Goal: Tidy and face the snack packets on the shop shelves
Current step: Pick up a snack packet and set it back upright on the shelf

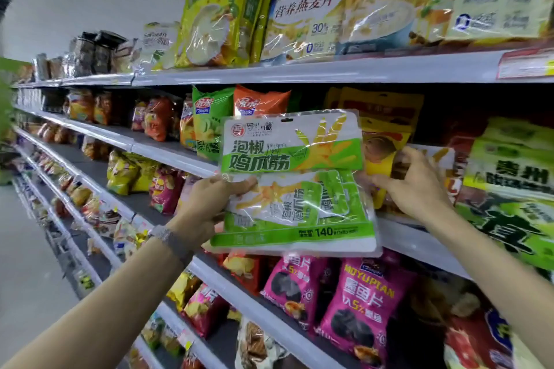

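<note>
A green and white packet (292, 147) is held up in front of the middle shelf (419, 237), facing out. A second packet (299, 219) sits just under it, turned sideways. The left hand (209, 201) pinches both at their left edge. The right hand (416, 186) reaches onto the shelf and curls its fingers round a white packet (440, 156) there, maybe the same kind; it is blurry. Lower down stand pink packets (359, 302).
</note>
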The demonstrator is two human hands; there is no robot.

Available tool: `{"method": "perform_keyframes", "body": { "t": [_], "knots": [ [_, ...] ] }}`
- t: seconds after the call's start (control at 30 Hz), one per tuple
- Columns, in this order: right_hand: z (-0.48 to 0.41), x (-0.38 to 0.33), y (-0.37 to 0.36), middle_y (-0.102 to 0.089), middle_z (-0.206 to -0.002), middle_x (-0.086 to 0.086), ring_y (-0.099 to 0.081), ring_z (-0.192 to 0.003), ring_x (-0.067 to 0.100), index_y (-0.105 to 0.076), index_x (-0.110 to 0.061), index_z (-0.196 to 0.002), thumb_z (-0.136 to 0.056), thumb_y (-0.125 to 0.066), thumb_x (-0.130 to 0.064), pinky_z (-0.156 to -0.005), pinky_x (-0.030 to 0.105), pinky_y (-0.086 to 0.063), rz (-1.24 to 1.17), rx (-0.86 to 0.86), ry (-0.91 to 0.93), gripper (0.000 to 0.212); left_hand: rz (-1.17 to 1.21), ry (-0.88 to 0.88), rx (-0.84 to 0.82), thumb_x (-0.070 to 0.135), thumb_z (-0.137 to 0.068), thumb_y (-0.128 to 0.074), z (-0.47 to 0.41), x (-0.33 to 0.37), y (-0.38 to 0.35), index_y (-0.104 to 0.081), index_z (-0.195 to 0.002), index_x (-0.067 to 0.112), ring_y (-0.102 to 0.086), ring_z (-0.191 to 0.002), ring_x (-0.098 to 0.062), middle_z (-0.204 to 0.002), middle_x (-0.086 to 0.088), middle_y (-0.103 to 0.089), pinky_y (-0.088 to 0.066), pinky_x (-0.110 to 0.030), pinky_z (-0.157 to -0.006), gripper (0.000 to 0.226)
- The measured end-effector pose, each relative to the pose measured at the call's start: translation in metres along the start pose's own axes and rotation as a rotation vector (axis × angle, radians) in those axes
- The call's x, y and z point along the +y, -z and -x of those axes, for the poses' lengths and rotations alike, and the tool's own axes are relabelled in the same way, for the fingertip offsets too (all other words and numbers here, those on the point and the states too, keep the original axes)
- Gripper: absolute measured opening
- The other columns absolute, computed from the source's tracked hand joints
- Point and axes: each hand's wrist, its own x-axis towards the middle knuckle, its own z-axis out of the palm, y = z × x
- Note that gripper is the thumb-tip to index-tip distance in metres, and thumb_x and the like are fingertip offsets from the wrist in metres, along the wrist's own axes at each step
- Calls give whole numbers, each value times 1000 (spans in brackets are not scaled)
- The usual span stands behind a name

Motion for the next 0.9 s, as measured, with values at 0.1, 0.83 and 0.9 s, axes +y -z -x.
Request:
{"method": "perform_keyframes", "body": {
  "t": [0.1, 0.83, 0.9],
  "knots": [
    [18, -3, 23, -64, -128, -5, -59, -124, 23, -66, -27, -126, -99, -51, -60, -108, 47, -44, -392, -71, -62, 45, 23, 44, -45, 15, -83, -85, -7, 10, -32, -77, -116, 0, -73, -61, -19, -95, -11, -81, -61, -33, -52, 37],
    [59, 181, 238, -72, -121, 4, -66, -115, 29, -55, -19, -137, -53, -74, -75, -99, 42, -53, 80, 305, -309, 103, 1, -95, -540, -29, -79, -51, 22, -13, -362, -38, -66, 13, -43, -46, -19, -59, -2, -35, -33, -24, -48, 46],
    [62, 179, 244, -71, -124, 7, -65, -119, 32, -52, -13, -140, -62, -77, -71, -99, 41, -52, 120, 316, -315, 100, 13, -106, -517, -24, -73, -60, 25, -18, -374, -45, -76, 5, -41, -54, -18, -62, -3, -37, -42, -35, -61, 33]
  ]
}}
